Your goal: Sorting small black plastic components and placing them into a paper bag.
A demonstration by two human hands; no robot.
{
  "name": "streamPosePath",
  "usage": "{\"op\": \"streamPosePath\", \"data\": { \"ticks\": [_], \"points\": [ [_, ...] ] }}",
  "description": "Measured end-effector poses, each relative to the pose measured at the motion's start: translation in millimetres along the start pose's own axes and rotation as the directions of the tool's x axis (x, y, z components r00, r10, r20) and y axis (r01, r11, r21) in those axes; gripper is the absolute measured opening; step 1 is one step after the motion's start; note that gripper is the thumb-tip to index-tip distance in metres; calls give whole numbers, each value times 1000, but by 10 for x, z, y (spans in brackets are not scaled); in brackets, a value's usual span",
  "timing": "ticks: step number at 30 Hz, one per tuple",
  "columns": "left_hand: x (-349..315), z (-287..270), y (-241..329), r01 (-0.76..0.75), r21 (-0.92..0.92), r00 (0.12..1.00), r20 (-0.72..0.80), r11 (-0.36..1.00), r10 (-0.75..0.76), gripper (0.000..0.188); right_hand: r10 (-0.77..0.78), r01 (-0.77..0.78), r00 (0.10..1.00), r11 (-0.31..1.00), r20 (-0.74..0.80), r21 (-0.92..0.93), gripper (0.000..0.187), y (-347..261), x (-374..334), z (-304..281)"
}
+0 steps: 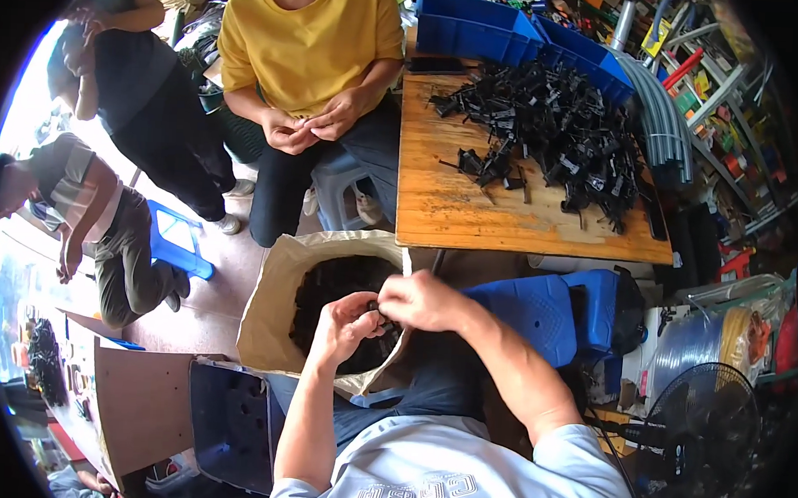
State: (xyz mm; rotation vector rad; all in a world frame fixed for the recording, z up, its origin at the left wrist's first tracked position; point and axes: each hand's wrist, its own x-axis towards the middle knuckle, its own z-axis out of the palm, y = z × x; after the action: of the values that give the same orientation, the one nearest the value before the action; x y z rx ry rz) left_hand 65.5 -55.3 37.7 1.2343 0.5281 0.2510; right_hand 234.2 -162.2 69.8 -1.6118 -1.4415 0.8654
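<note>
My left hand (pixel 338 330) and my right hand (pixel 425 302) meet over the mouth of a large tan sack (pixel 265 328). Pinched in the fingers of both is a small black plastic part (pixel 374 308), mostly hidden by the fingertips. Inside the sack, below my hands, lies a mass of black pieces (pixel 326 290). A tangled heap of similar black plastic parts (pixel 556 122) covers much of the wooden table (pixel 471 224) ahead and to the right.
Blue bins (pixel 475 28) line the table's far edge. A person in yellow (pixel 310 31) sits across from me, hands together. At right are a blue stool (pixel 525 312) and a black fan (pixel 702 440). A dark blue tub (pixel 231 424) stands at lower left.
</note>
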Motion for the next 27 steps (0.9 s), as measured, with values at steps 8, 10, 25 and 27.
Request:
{"op": "streamPosePath", "data": {
  "ticks": [8, 10, 25, 27],
  "points": [
    [-58, -329, -77, -116, -416, 993, -71, 902, 95, 35, -225, -339, 746, 682, -627, -647, 19, 734, 166, -1615],
    [-19, -276, 19, -98, -509, 995, -48, 855, 85, 28, -141, -424, 797, 561, -587, -711, 18, 694, 149, -1690],
    [-49, -198, -77, -141, -574, 989, -56, 806, 134, 26, 65, -582, 658, 676, -750, -452, 24, 873, 293, -1787],
    [-103, -261, -86, -178, -595, 980, -34, 784, 197, 33, 281, -604, 626, 765, -728, -224, 22, 750, 338, -1740]
  ]
}}
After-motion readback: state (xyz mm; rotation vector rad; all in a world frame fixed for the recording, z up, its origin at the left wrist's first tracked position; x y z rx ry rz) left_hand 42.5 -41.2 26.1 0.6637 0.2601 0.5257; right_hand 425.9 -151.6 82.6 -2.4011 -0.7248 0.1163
